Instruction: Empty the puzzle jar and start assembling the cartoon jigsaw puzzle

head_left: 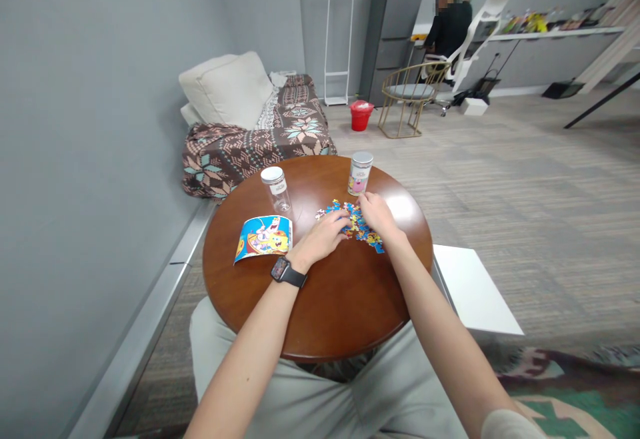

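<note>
The left hand point(325, 234) and right hand point(379, 214) cover part of the jigsaw pieces point(364, 231), and their fingertips are too small and too buried among them to make out, so although both hands are loosely curled with fingers bent downward, I cannot tell whether either has hold of a piece. The pieces lie in a loose, overlapping spread on the round wooden table point(330, 312), just nearer than the right-hand lidded jar point(360, 176), small and interlocking-edged, mostly blue with yellow and pink patches, their individual prints hard to read.
</note>
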`<state>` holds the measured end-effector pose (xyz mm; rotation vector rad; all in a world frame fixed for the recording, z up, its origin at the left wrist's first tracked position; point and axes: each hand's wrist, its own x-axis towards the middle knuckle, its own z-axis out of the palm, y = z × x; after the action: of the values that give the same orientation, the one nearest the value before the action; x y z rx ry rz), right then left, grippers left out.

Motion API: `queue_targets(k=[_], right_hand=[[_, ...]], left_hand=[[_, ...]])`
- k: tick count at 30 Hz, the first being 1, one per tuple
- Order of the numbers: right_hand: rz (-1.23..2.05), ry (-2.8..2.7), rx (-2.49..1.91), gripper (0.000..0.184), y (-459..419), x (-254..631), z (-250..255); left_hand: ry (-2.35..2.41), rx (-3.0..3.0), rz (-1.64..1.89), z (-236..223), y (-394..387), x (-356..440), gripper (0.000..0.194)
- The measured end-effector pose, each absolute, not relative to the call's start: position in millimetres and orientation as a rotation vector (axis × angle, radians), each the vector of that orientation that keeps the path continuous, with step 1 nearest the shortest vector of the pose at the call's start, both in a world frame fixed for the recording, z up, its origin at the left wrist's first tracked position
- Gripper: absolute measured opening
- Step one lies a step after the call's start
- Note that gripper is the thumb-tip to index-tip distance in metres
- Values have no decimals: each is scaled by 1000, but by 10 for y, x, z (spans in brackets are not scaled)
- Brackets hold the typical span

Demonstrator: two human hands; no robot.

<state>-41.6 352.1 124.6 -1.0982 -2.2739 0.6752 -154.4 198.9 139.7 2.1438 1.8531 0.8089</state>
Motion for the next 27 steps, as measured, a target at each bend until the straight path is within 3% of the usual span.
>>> queue_targets(k=[3, 7, 11, 17, 22, 27], right_hand=[[680, -2268, -1103, 37, 3516, -419, 1252], [701, -2245, -1089, 37, 3526, -419, 1233], [692, -2255, -1109, 38, 3537, -418, 1224], [737, -2230, -1096, 41, 3551, -424, 1212], [752, -2209, -1031, 43, 3555, -416, 1203], [757, -2223, -1103, 47, 3507, -404, 1262]], left_hand=[[1924, 2175, 865, 1388, 1997, -1526, 37], [1649, 2346, 799, 1431, 1992, -1383, 41], [1504, 2381, 699, 1448, 1997, -1278, 33], [1709, 2318, 730, 1388, 2033, -1385, 23], [1841, 2341, 750, 1380, 2031, -1358, 26], [1583, 2499, 662, 1397, 2042, -1196, 26]])
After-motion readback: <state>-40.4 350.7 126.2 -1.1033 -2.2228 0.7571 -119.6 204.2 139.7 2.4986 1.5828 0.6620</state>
